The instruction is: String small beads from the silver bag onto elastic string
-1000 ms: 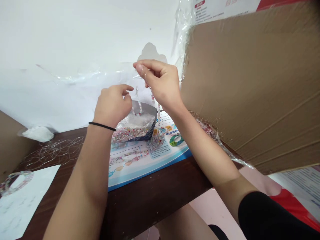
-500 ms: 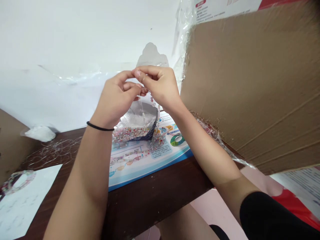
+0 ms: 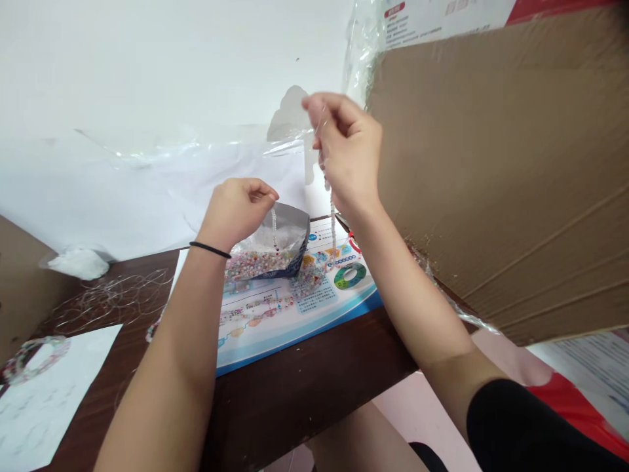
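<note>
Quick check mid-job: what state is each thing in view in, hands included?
Left hand: pinched on a bead strand
Bead strand: hanging down in front of the bag
Right hand: raised, pinched on clear thread
Bag: open, beads inside
Printed sheet: flat under the bag
Wristband: worn on left wrist
Loose wire-like strands: tangled
White paper: flat, beaded ring on it
</note>
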`<state>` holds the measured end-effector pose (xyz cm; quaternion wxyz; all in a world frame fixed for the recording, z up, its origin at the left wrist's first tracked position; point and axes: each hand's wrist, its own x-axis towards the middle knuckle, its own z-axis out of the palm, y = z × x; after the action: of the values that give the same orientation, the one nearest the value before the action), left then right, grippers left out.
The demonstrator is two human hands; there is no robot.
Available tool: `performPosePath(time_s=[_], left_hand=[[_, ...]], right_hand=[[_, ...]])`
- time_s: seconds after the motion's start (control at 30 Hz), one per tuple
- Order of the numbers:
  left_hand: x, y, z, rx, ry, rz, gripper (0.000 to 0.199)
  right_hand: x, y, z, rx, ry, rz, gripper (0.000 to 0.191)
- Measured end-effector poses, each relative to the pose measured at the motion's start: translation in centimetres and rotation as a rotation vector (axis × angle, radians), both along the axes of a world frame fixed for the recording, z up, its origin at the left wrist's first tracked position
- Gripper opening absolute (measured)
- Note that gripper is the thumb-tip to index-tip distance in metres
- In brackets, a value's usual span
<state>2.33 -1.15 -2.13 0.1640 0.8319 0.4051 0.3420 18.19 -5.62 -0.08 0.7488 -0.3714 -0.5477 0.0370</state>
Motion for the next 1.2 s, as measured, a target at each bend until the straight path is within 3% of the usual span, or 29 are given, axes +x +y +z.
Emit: performPosePath(time_s=[0.1,0.27,0.4,0.57,0.67,0.77,0.9,1.07,1.2], left_hand=[[-0.3,-0.1,0.5,0.097,-0.155,0.002,0.013],[-0.9,-0.3,1.3,0.204,-0.360,0.000,0.013],[-1.0,-0.8,1.7,0.244,-0.418,0.035,0.014],[-0.8,-0.8,1.4,0.238,-0.457,-0.078,0.014],[-0.6,-0.5,1.2,0.113,-0.471,-0.204,0.025],[-0.5,-0.3,0.9,-0.106,-0.429,-0.276,0.041],[-0.3,-0.3,0.1,-0.321,-0.302,-0.410,0.044],[-0.1,1.3,-2.2,-0.365,-0.014,-0.534,0.028],[-0.2,3.0,-3.7,-0.270,0.386,-0.404,0.020]], right_hand=[[-0.6,0.3,-0.5,-0.186,-0.105,0.081,0.017],[-2.1,0.5,-1.8,-0.500,-0.177,0.347,0.017],[-2.7,0.2,-2.0,-0.572,-0.206,0.475,0.012],[-2.8,-0.1,-1.8,-0.553,-0.385,0.573,0.022],[-2.6,-0.3,-1.6,-0.509,-0.397,0.514,0.030],[-2.1,-0.3,-1.4,-0.473,-0.347,0.415,0.024],[-1.0,0.0,-1.0,-0.374,-0.220,0.367,0.021],[0.1,-0.3,-0.3,-0.256,-0.118,0.209,0.027],[0.6,-1.0,0.5,-0.114,0.001,0.176,0.025]])
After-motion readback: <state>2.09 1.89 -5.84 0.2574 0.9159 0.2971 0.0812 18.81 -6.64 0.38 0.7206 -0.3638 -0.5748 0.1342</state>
